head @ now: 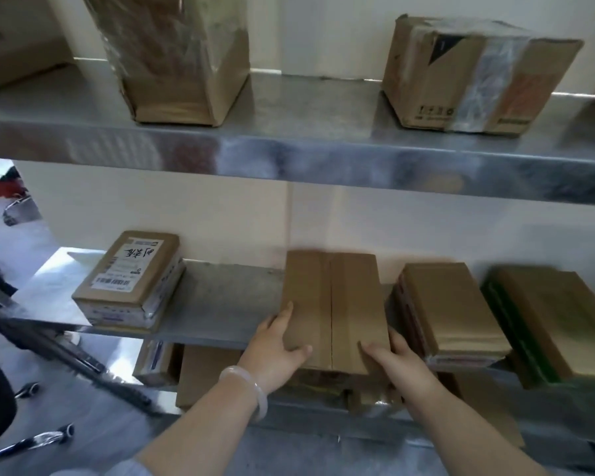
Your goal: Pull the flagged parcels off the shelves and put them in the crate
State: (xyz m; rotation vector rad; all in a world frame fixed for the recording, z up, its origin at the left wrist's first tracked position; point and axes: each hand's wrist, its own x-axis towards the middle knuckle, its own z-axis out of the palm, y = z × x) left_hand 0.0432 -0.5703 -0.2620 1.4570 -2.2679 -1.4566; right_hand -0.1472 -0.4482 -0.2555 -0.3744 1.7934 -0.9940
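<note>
Lower centre of frame, on the middle shelf (220, 304) — brown parcel (334, 304) overhangs the front edge, left hand (275, 348) and right hand (395, 359) gripping its sides, thumbs on top. Crate not in view — likely nothing delivered yet; other parcels (450, 310) sit shelved.

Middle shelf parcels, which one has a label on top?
The leftmost parcel: white label and black handwriting on top. The taped parcel and the two to its right show plain brown tops.
</note>
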